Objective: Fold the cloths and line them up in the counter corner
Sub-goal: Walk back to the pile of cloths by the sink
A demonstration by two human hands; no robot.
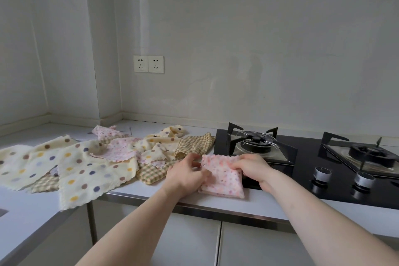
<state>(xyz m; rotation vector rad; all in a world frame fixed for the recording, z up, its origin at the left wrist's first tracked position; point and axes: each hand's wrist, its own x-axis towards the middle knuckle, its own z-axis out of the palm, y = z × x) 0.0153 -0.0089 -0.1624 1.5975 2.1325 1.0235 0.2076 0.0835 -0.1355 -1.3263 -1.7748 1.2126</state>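
Note:
A pink dotted cloth point(223, 178), folded into a small rectangle, lies on the white counter point(133, 193) near the front edge, partly over the hob's left edge. My left hand point(187, 176) pinches its left edge with curled fingers. My right hand point(251, 168) grips its upper right corner. To the left lies a loose heap of unfolded cloths: a large cream cloth with coloured dots point(86, 170), yellow checked cloths point(194, 143), small pink dotted cloths point(117, 150) and a cream cloth with brown marks point(164, 138). The counter corner point(121, 116) is at the back left.
A black gas hob point(302, 170) with two burners point(254, 141) and two knobs point(322, 174) fills the counter's right side. A double wall socket point(148, 64) sits above the corner. The big cream cloth hangs over the counter's front edge. Cabinet doors are below.

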